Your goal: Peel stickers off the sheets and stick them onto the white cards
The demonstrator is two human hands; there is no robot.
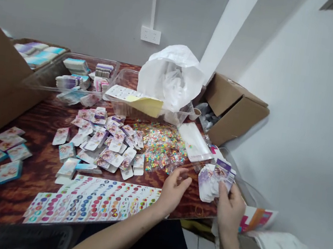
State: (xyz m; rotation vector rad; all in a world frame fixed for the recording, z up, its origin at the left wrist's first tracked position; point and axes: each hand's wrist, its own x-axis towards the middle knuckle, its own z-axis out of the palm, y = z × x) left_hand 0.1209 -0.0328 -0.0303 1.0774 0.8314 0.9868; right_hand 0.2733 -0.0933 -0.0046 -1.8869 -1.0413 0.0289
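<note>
Currently, my right hand [230, 208] pinches a fan of white-and-purple printed cards [214, 182] at the right end of the dark wood-grain counter [28, 178].
Fan's long axis stands upright, tilted away; left fingers [184, 182] half-curled, holding nothing visible; many loose cards [100, 143] lie spread, stacks sit in a clear plastic tray [43, 75].

Printed sticker sheet [90, 205] on the near edge of the wooden table [25, 178], loose rectangular paper cards [100, 141] behind it, sequin pile [159, 146] to their right, clear plastic tub [130, 110] beyond, open cardboard box [234, 114] far right
</note>
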